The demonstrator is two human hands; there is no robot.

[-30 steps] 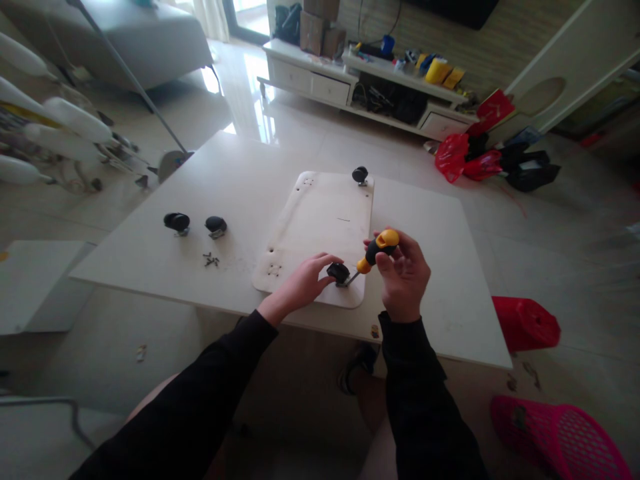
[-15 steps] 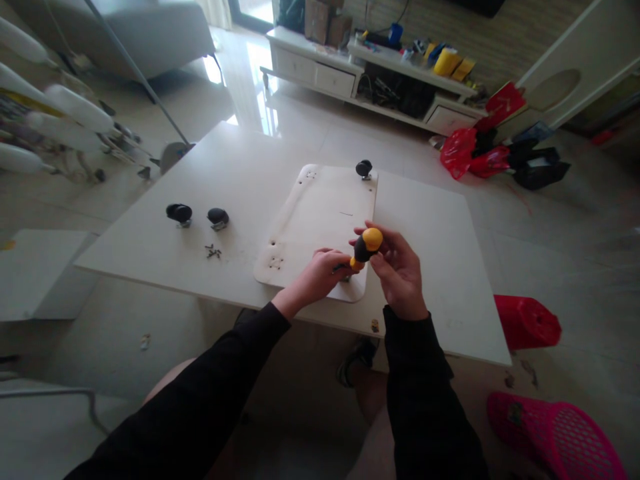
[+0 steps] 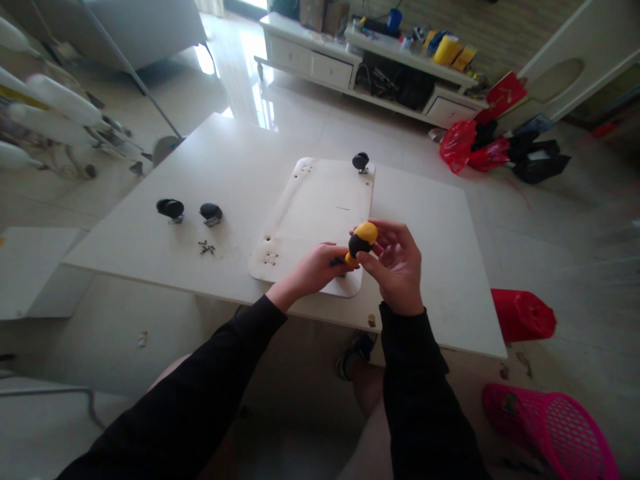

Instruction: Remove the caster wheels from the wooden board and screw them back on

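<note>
My right hand (image 3: 397, 263) grips a stubby yellow-and-black screwdriver (image 3: 364, 239) by its handle. The screwdriver leans down toward the near right corner of a white board (image 3: 315, 213), and its tip is hidden. At that corner my left hand (image 3: 320, 267) is closed around a dark caster wheel (image 3: 338, 261), mostly covered by the fingers. Another caster (image 3: 360, 161) stands upright on the board's far right corner. Screw holes show at both left corners. To the left, two loose casters (image 3: 171, 209) (image 3: 211, 213) rest on the table beside a small heap of screws (image 3: 206, 247).
The board lies on a white table (image 3: 435, 280), whose near edge passes above my legs. A red bin (image 3: 523, 315) and a pink mesh basket (image 3: 570, 427) are on the floor at the right. Red bags (image 3: 457, 147) lie by a low white cabinet (image 3: 330, 70).
The view has shifted slightly, so the table and board sit a little further left and higher. Both hands keep their hold at the same corner; the screwdriver's handle has tilted slightly.
</note>
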